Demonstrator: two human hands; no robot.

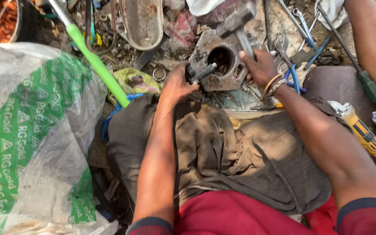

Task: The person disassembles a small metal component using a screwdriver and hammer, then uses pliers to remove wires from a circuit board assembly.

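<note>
1. The left hand is clamped on a dark metal part, holding it at the near edge of a rusty block with a round hole in its middle. The part's free end points toward that hole.
2. The right hand is closed round the handle of a hammer. The hammer head is raised above the block and blurred, so its exact angle is hard to tell.
3. The block sits on the littered ground just beyond the person's knees, touching or nearly touching the brown cloth over the lap.
4. Doing this step well, as I judge it: keep the part steady and lined up with the hole, with the left fingers low on the part and clear of the struck end.
5. The blow should land square on the part's end; a glancing hit could skid onto the left hand, which is very near.
6. Short, controlled strokes suit this better than a full swing, since the two hands are near each other.
7. Around them: blue-handled pliers just right of the right wrist, a green-handled tool to the left, a yellow power tool to the right, and a white and green sack at far left.
8. Another person's arm reaches in at the upper right, well apart from the block.
</note>
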